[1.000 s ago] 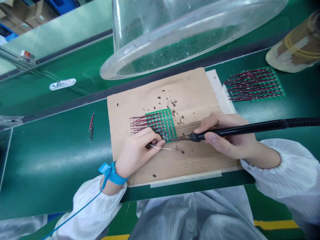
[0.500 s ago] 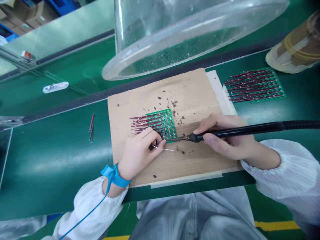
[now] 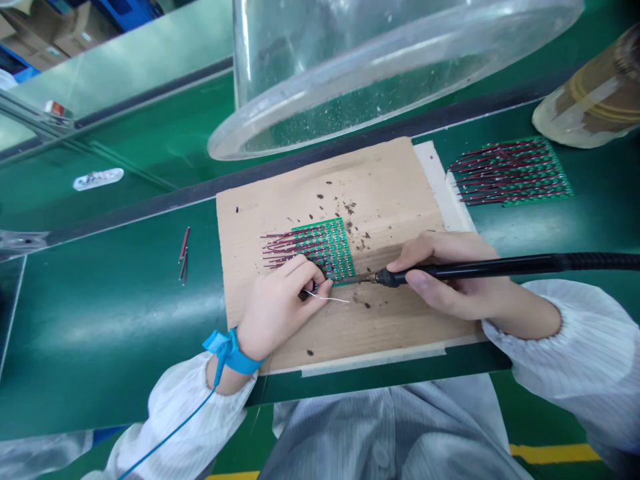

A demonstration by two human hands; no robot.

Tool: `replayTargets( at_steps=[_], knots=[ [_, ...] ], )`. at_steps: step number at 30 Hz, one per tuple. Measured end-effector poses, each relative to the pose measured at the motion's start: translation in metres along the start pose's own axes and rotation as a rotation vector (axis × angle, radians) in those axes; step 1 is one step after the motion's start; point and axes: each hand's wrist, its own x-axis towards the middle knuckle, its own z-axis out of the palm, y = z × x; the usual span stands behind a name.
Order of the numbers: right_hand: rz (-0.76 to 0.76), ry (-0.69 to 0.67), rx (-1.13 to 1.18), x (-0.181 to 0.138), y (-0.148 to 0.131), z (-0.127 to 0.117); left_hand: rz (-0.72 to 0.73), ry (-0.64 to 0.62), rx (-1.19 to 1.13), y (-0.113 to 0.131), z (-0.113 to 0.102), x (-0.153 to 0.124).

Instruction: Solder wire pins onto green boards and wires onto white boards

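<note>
A small green circuit board [image 3: 327, 245] with rows of dark red wires lies on a brown cardboard sheet [image 3: 380, 180]. My left hand [image 3: 280, 307] rests at the board's near edge, fingers pinched on a thin silvery solder wire [image 3: 330, 298]. My right hand [image 3: 455, 277] grips a black soldering iron [image 3: 480, 269] like a pen. Its metal tip touches the board's near right corner, close to the solder wire's end. A blue wrist strap [image 3: 227, 350] circles my left wrist.
A second green board [image 3: 510, 171] with red wires lies at the right. A large clear plastic dome [image 3: 350, 87] stands behind the cardboard. Loose red wires [image 3: 183, 253] lie on the green belt at left. A yellowish bottle [image 3: 590, 100] sits far right. A small white label [image 3: 99, 179] lies far left.
Both hands hold nearly still at the board. The white label on the far belt has drifted to the left.
</note>
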Motion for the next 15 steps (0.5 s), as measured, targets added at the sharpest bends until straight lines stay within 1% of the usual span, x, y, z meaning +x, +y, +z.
replayTargets(
  at_steps=[4,7,11,15],
  knots=[
    [-0.016,0.001,-0.008,0.0015,-0.0002,0.0008,0.001,0.001,-0.013,0.0000,0.0006,-0.0006],
    [0.014,0.006,0.001,-0.0005,0.0001,0.0007,-0.003,-0.004,-0.019,0.0001,0.0006,-0.0007],
    [0.088,0.070,0.054,-0.0013,-0.0030,-0.0005,-0.001,-0.004,-0.022,0.0000,0.0005,-0.0006],
    [0.097,0.090,0.058,0.0016,-0.0062,-0.0013,0.002,-0.005,-0.027,0.0000,-0.0003,-0.0005]
  ],
)
